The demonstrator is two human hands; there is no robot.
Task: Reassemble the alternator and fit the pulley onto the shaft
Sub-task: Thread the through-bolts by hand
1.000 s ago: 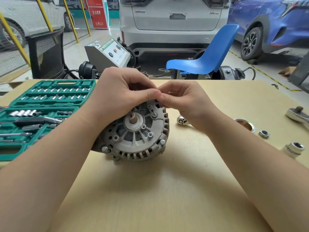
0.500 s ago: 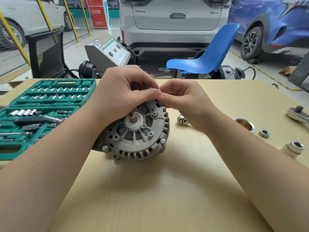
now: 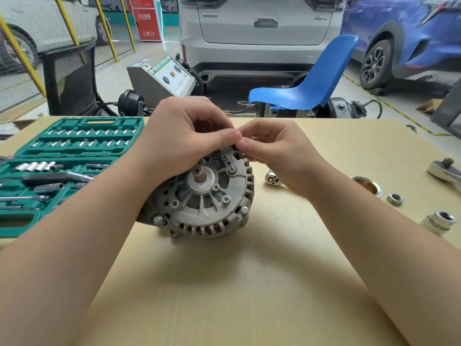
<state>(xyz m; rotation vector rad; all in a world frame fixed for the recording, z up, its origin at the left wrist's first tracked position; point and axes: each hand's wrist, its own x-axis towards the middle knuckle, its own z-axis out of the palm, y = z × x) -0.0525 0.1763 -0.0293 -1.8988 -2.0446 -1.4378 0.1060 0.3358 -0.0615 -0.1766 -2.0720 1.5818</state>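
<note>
The grey alternator (image 3: 207, 196) lies on the table with its finned end face and bare shaft (image 3: 199, 174) turned toward me. My left hand (image 3: 184, 138) curls over its top left edge and holds it. My right hand (image 3: 274, 151) pinches a small dark fastener (image 3: 234, 147) at the top rim of the housing, thumb tip against my left thumb. Fingers hide most of the fastener. A round metal pulley (image 3: 368, 186) and a nut (image 3: 395, 199) lie on the table to the right, apart from both hands.
An open green socket set case (image 3: 62, 166) fills the left side of the table. A ratchet (image 3: 446, 171), a socket (image 3: 440, 221) and a small chrome adapter (image 3: 273, 179) lie to the right. A blue chair (image 3: 304, 88) and parked cars stand beyond the far edge.
Both hands stay at the top rim of the alternator, with only slight shifts of the fingertips. The alternator has not moved.
</note>
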